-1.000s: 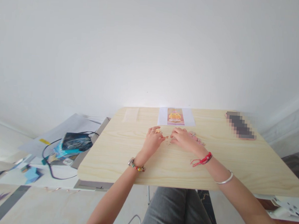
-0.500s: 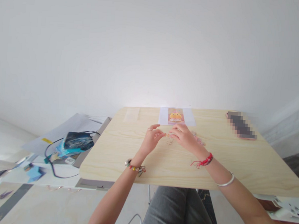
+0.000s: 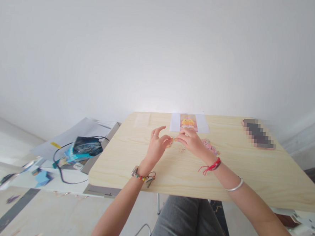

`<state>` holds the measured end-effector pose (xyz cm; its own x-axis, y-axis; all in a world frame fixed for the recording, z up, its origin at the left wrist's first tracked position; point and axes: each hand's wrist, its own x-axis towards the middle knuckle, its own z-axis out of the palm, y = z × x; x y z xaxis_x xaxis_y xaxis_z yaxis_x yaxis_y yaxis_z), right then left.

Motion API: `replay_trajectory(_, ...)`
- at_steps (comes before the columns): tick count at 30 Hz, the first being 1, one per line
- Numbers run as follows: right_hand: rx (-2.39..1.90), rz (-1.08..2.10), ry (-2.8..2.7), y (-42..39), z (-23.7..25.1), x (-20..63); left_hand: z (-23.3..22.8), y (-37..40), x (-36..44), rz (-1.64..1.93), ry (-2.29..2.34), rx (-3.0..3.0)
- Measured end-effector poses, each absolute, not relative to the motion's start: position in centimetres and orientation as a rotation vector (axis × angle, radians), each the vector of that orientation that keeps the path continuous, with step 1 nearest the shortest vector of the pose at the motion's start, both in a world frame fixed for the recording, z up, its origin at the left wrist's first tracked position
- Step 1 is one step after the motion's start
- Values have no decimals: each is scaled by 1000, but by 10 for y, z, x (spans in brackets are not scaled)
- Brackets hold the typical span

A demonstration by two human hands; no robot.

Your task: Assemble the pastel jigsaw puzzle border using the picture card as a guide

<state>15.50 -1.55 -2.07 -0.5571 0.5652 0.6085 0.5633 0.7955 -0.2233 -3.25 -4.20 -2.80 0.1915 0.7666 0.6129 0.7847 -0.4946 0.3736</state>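
Both hands meet over the middle of a light wood table (image 3: 134, 152). Between their fingertips is a tiny yellow-orange piece (image 3: 175, 139), too small to name. My left hand (image 3: 157, 144) pinches it from the left with thumb and index finger, its other fingers raised. From the right, my right hand (image 3: 192, 141) pinches the same piece, fingers bent together. Small loose pinkish-orange pieces (image 3: 182, 149) lie on the table below the hands. A heap of small pink pieces (image 3: 210, 146) sits beside my right hand, partly hidden by it.
A sheet of paper (image 3: 175, 122) with a printed yellow figure lies at the table's back. The phone (image 3: 259, 135) rests at the back right. Left of the table, a lower surface holds a blue packet (image 3: 86, 147), a black cable and papers.
The view has shifted slightly, so the table appears a little further right. My left hand's free fingers are lifted higher. Both hands still pinch the tiny piece.
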Motion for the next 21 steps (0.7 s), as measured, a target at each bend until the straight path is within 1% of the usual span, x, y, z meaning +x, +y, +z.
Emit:
replay_trajectory(12, -957, 183, -2384, 15, -46, 130, -38, -19, -44, -839, -1641, -2351)
replay_trajectory(21, -967, 214, -2434, 19, -51, 144, -28, -25, -38, -884, -1641, -2343)
